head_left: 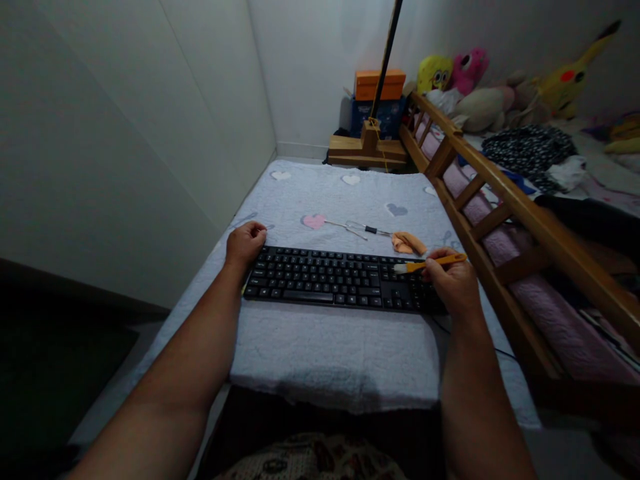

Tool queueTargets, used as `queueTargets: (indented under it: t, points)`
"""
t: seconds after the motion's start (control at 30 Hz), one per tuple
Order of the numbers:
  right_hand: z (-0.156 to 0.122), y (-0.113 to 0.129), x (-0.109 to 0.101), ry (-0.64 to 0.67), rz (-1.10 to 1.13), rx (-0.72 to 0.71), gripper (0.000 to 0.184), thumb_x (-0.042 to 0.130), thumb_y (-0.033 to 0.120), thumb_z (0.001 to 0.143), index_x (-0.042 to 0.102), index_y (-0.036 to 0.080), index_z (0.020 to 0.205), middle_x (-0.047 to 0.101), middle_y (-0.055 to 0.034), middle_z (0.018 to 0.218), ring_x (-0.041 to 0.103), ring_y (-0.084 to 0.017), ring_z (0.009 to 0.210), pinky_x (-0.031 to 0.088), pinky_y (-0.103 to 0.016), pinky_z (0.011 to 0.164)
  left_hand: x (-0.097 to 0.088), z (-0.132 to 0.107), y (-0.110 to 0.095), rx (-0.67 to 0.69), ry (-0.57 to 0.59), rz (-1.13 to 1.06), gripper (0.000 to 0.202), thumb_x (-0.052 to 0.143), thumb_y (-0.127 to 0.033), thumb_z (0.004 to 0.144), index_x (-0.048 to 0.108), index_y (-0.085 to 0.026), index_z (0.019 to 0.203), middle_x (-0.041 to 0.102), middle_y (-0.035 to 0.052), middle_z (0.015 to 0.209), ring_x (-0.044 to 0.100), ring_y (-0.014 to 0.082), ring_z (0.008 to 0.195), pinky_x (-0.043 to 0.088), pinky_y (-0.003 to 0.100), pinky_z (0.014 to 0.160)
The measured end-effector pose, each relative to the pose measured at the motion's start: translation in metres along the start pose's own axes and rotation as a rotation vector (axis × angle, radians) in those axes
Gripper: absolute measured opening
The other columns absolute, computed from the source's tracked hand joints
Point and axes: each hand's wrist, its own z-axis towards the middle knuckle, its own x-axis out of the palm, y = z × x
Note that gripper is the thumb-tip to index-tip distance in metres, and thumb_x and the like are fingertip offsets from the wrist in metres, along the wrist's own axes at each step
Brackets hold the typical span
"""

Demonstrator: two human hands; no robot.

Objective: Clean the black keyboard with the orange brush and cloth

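Observation:
A black keyboard (pixel 320 277) lies lengthwise across the cloth-covered table. My right hand (pixel 453 280) grips a small brush (pixel 437 262) by its yellow-orange handle. The pale bristles point left, at the keys near the keyboard's right end; whether they touch cannot be made out. My left hand (pixel 245 241) is curled closed at the keyboard's upper left corner, with nothing visible in its fingers. Behind the keyboard lie a thin wire tool (pixel 371 229) with a black band and forked ends, and a crumpled orange cloth (pixel 407 243).
The pale blue quilted cover (pixel 340 340) has a heart pattern. A wooden bed rail (pixel 480 180) runs along the right, with soft toys behind it. A wooden stand (pixel 367 147) with a pole and stacked boxes (pixel 379 87) are at the back. A cable (pixel 505 353) trails right.

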Motion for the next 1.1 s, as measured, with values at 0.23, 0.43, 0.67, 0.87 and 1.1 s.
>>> queueTargets:
  t: [0.23, 0.43, 0.67, 0.87, 1.1]
  points:
    - [0.0, 0.001, -0.006, -0.113, 0.005, 0.101, 0.018, 0.071, 0.04, 0.076, 0.064, 0.025, 0.083, 0.069, -0.0009, 0.063, 0.066, -0.022, 0.057, 0.05, -0.034, 0.056, 0.001, 0.001, 0.004, 0.015, -0.004, -0.004, 0.022, 0.061, -0.038, 0.078, 0.073, -0.022, 0.087, 0.074, 0.005, 0.082, 0.068, 0.0246, 0.08, 0.053, 0.034, 0.08]
    - [-0.002, -0.002, 0.006, 0.005, 0.213, 0.069, 0.035, 0.078, 0.054, 0.081, 0.062, 0.026, 0.09, 0.069, -0.0007, 0.067, 0.066, -0.021, 0.059, 0.052, -0.033, 0.056, 0.002, 0.003, 0.006, 0.018, -0.006, -0.006, 0.022, 0.061, -0.039, 0.076, 0.072, -0.023, 0.086, 0.073, 0.0044, 0.08, 0.067, 0.025, 0.078, 0.053, 0.034, 0.079]
    - [-0.006, 0.003, 0.02, 0.101, 0.241, 0.071, 0.036, 0.081, 0.055, 0.081, 0.069, 0.024, 0.095, 0.072, -0.003, 0.073, 0.069, -0.021, 0.063, 0.055, -0.035, 0.059, 0.0, 0.0, 0.001, 0.0, -0.002, -0.016, 0.021, 0.061, -0.038, 0.077, 0.072, -0.023, 0.085, 0.071, 0.0026, 0.077, 0.067, 0.023, 0.077, 0.053, 0.033, 0.08]
    - [-0.007, 0.005, 0.023, 0.069, 0.272, 0.097, 0.042, 0.076, 0.064, 0.084, 0.066, 0.024, 0.095, 0.07, -0.0014, 0.069, 0.066, -0.02, 0.06, 0.05, -0.032, 0.055, -0.001, -0.001, -0.002, -0.003, -0.002, -0.012, 0.019, 0.061, -0.038, 0.076, 0.071, -0.023, 0.084, 0.07, 0.0028, 0.075, 0.066, 0.0237, 0.076, 0.054, 0.034, 0.08]
    - [-0.006, 0.001, 0.032, 0.028, 0.19, 0.088, 0.044, 0.073, 0.066, 0.085, 0.066, 0.024, 0.097, 0.07, -0.0017, 0.068, 0.064, -0.02, 0.058, 0.05, -0.034, 0.058, 0.001, 0.001, 0.002, 0.01, 0.0, -0.005, 0.023, 0.06, -0.039, 0.078, 0.073, -0.022, 0.087, 0.072, 0.0027, 0.079, 0.067, 0.0232, 0.079, 0.055, 0.034, 0.083]
